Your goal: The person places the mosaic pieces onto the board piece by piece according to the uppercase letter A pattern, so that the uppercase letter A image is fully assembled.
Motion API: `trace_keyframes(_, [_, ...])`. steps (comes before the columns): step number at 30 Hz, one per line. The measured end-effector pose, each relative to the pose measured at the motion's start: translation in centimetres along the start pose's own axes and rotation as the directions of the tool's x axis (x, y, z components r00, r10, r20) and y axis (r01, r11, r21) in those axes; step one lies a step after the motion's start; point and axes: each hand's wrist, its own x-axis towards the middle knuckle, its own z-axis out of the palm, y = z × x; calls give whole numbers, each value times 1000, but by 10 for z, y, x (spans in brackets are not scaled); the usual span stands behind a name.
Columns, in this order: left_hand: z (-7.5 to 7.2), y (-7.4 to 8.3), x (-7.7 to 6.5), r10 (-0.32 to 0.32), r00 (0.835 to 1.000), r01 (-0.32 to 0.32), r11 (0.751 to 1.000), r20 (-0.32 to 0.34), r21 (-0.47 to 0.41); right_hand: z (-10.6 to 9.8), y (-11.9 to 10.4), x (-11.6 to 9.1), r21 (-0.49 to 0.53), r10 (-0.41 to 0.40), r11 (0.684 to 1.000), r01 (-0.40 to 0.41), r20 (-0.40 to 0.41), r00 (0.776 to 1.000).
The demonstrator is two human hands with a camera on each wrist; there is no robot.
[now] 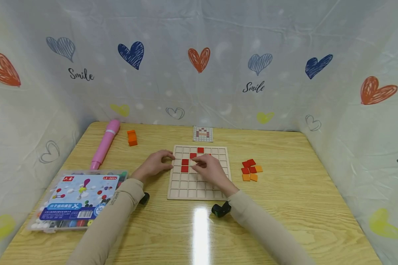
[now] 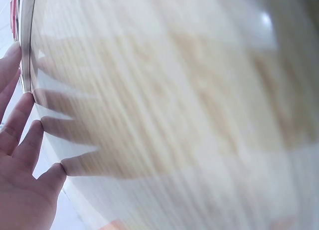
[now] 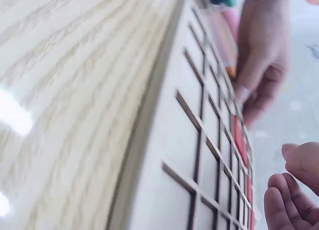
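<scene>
A square wooden grid board [image 1: 192, 194] lies on the table, with several red square tiles [image 1: 184, 169] set in its upper cells. My left hand [image 1: 154, 163] rests at the board's left edge, thumb and fingers spread against its side; in the left wrist view, the left hand's fingertips [image 2: 36, 126] touch the tabletop. Above the grid, my right hand [image 1: 211, 170] hovers beside the red tiles, covering part of the board. From the right wrist view, the right hand [image 3: 294, 200] has a gap between thumb and fingers, with no tile visible there.
Loose red and orange tiles [image 1: 250, 170] lie right of the board. Behind it is a small pattern card [image 1: 203, 134]. On the left are a boxed molecular model set [image 1: 79, 202], a pink tube-shaped object [image 1: 105, 145] and an orange block [image 1: 132, 138]. Patterned curtains surround the table.
</scene>
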Motion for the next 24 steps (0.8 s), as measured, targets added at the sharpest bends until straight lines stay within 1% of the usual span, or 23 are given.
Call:
trace_keyframes(5, [0,0,0,5,1000,-5,1000,2,7,-16,11,-12,65,82,995,-76,-95,992])
trace_keyframes(8, [0,0,1,-8,1000,8,1000,1,8,-26,20,-22,105,150,985,-137,-131,980])
trace_keyframes(11, [0,0,1,-7,1000,7,1000,-1,7,-36,29,-31,130,206,974,-186,-161,965])
trace_keyframes(15, [1,0,1,-6,1000,6,1000,3,-7,-49,42,-44,147,244,965,-217,-206,947])
trace_keyframes(19, [1,0,1,-15,1000,15,1000,7,-19,-60,53,-56,126,265,962,-241,-235,935])
trace_keyframes(24, [1,-1,1,-20,1000,20,1000,4,-13,-69,67,-71,86,291,956,-279,-221,931])
